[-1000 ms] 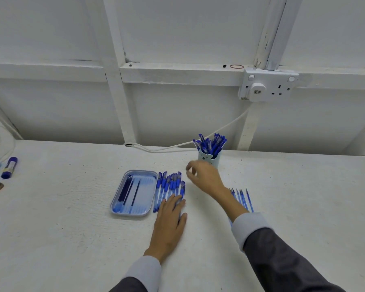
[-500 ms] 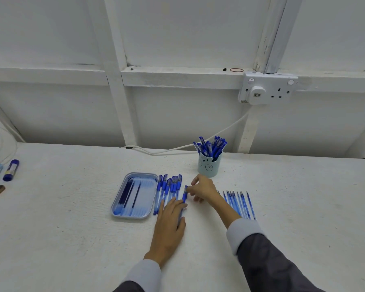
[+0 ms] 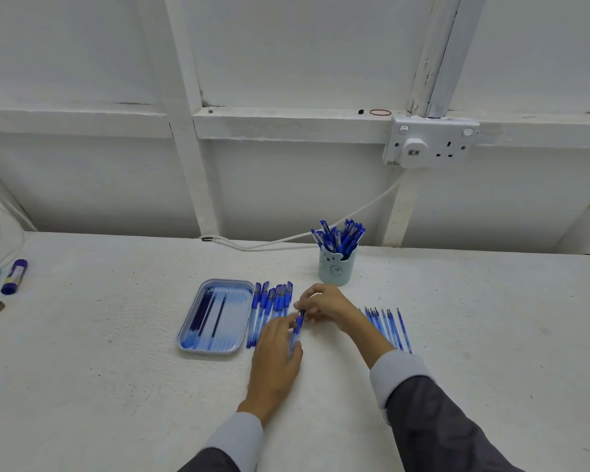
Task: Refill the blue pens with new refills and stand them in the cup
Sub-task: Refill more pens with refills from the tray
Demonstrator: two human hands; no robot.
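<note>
**Pen refill job: looks well past halfway**

Nearest the front edge of the bench (image 3: 116,386), the left hand (image 3: 276,352) has its fingers pressed together along the lower half of one pen (image 3: 298,327), thumb tucked against the barrel. The right hand (image 3: 324,304) sits just beyond it, fingertips pinching the pen's top end. So that pen is mid-bench, gripped at both ends and barely off the surface. My guess is it's about to be pulled apart, or was only just picked up. I can't tell if it's opened yet.

Touching the left hand's far side is a row of pens (image 3: 269,301) lying flat, with a tray (image 3: 184,335) just left of it holding a few dark sticks, probably the spent inserts. Right of the right wrist, a fan of refills (image 3: 389,327) waits on the bench.

Toward the back edge, the cup (image 3: 338,267) is already stuffed with upright pens, so most of the job seems done. What's left: this pen plus the handful in the row, each needing a refill and a spot in the cup
</note>
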